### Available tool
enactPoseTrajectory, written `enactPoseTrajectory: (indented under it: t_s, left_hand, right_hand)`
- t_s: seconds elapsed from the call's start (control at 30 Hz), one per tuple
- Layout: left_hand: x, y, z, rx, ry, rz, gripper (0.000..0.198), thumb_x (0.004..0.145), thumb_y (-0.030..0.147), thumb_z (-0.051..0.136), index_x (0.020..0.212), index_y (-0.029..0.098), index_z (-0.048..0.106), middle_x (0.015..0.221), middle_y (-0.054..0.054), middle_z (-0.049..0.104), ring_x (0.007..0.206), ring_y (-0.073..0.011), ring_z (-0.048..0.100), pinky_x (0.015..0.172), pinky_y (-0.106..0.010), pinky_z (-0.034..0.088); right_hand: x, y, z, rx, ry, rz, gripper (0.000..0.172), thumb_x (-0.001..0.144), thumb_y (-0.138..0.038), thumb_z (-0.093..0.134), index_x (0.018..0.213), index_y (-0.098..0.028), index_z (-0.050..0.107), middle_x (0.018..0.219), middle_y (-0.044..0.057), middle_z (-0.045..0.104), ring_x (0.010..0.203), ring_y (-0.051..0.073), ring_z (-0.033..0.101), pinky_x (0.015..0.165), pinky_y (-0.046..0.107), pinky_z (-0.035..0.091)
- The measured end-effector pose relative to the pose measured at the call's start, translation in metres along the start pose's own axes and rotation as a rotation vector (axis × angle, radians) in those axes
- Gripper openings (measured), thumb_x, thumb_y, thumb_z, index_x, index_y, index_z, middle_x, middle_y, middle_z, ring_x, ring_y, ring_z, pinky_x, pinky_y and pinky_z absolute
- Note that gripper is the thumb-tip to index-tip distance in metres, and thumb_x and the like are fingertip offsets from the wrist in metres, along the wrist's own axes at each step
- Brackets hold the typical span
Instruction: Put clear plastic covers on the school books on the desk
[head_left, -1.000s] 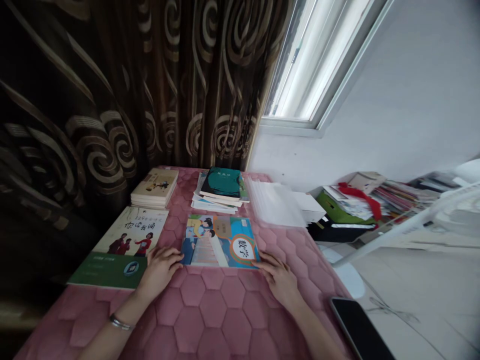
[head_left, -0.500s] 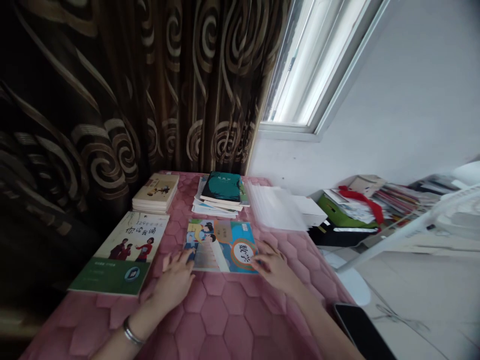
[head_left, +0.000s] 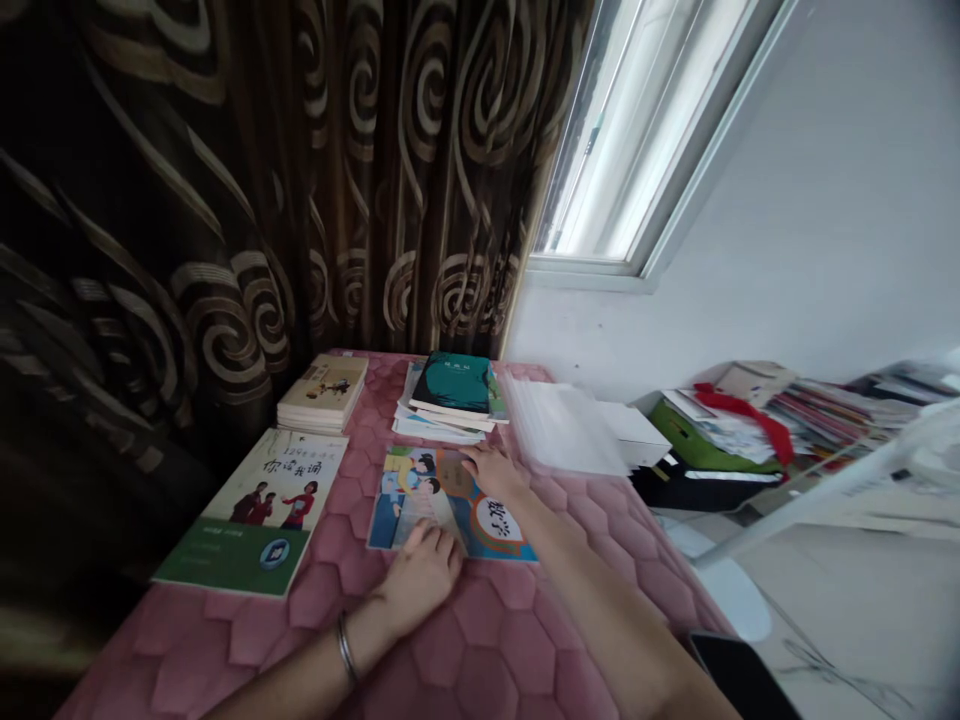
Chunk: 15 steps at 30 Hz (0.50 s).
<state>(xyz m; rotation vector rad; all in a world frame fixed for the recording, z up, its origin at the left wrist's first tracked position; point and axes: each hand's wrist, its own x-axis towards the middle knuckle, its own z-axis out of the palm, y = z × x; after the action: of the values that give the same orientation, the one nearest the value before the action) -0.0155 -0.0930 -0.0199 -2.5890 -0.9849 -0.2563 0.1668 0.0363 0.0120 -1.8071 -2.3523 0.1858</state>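
Note:
A colourful blue textbook lies flat in the middle of the pink quilted table. My left hand rests on the book's near edge, fingers stretched flat over the cover. My right hand reaches across to the book's far right corner, fingers lying flat on it and close to the stack of books topped by a dark green one. Neither hand grips anything.
A green and white book lies at the left, a pile of beige books behind it. Clear plastic sleeves lie at the right rear. A dark phone sits at the near right corner. Patterned curtains hang behind; cluttered papers lie right.
My right hand has moved from the book's near right corner up to its far right corner. My left hand has slid right, from the book's left side onto its near edge.

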Motion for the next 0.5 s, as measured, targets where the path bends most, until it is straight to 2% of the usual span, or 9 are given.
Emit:
enactPoseTrajectory:
  t_s: [0.17,0.3,0.4,0.5]
  left_hand:
    - [-0.012,-0.007,0.003,0.030,-0.011,0.021,0.019,0.093,0.018,0.052,0.109,0.013,0.061,0.095,-0.009,0.066,0.090,-0.0207,0.059,0.095,-0.042,0.038]
    - [-0.028,-0.024,-0.002,0.001,-0.024,0.014,0.018,0.092,0.017,0.054,0.108,0.015,0.062,0.101,-0.008,0.067,0.098,-0.0208,0.059,0.098,-0.041,0.036]
    - [-0.037,-0.041,-0.007,-0.105,-0.048,-0.086,0.019,0.090,0.010,0.054,0.104,0.019,0.064,0.106,-0.005,0.067,0.101,-0.0193,0.058,0.099,-0.042,0.035]
    - [-0.040,-0.059,-0.006,-0.230,-0.045,-0.283,0.029,0.085,0.002,0.054,0.100,0.023,0.067,0.111,-0.004,0.066,0.105,-0.0207,0.058,0.097,-0.044,0.039]
  right_hand:
    - [-0.005,0.004,-0.004,0.006,-0.005,0.048,0.027,0.093,-0.026,0.048,0.114,-0.024,0.064,0.121,0.008,0.062,0.116,0.023,0.054,0.093,0.034,0.040]
    - [-0.025,0.017,-0.008,0.053,-0.035,0.103,0.019,0.092,-0.025,0.051,0.099,-0.021,0.068,0.106,0.008,0.069,0.098,0.020,0.063,0.082,0.028,0.043]
    - [-0.050,0.024,-0.010,0.107,-0.066,0.142,0.017,0.090,-0.026,0.053,0.087,-0.019,0.068,0.090,0.007,0.072,0.085,0.019,0.066,0.073,0.026,0.044]
    - [-0.077,0.025,-0.006,0.172,-0.079,0.150,0.019,0.090,-0.027,0.052,0.083,-0.017,0.067,0.085,0.005,0.072,0.079,0.017,0.066,0.068,0.025,0.045]
